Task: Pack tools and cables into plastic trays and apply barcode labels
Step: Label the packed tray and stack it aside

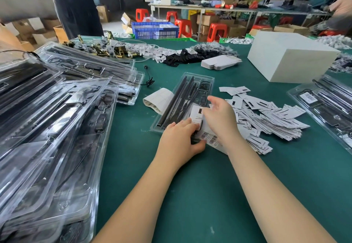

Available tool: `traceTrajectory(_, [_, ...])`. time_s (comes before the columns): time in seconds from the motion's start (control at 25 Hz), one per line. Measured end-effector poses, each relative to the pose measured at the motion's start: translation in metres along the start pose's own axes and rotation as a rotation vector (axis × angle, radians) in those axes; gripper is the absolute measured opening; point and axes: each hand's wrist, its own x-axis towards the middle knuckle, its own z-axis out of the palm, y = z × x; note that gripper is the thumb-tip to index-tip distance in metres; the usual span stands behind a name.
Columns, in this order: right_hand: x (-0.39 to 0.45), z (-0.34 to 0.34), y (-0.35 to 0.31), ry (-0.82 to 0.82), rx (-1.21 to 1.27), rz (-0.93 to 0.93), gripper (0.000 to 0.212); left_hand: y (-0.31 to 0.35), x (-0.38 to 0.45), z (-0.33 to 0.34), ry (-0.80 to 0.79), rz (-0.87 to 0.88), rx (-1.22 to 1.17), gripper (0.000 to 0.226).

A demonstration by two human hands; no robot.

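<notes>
Two bare hands meet over a green bench [190, 176]. Left hand [179, 138] grips the barcode label sheet [210, 139], likely steadying it; right hand [219, 117] hovers, fingers loosely spread, over a white card [197, 113] in the open plastic tray [182, 98]. Beyond lies a heap of loose cards [266, 117].

- Your left hand [180, 138] is lying palm down, knuckles up, its fingers curling forward and its thumb tucking under on the side facing your other hand.
- Your right hand [219, 118] is hovering just beyond and beside that grip, fingers loosely spread and bending, tips pointing toward the left fingers.
- Both bare forearms are reaching forward, converging at the wrists.
</notes>
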Motion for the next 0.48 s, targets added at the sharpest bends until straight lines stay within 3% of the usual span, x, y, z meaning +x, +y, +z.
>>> traceTrajectory(0.16, [-0.006,0.008,0.021,-0.054,-0.294,-0.034,0.031,0.001,0.001,0.002,-0.037,0.023,0.121,0.034])
traceTrajectory(0.36, [-0.004,0.009,0.020,0.017,-0.306,0.024,0.029,0.009,0.002,0.008,-0.068,-0.014,0.229,0.043])
traceTrajectory(0.48, [-0.002,0.004,0.020,-0.099,-0.266,0.124,0.031,0.011,-0.001,0.006,-0.034,-0.025,0.085,0.061])
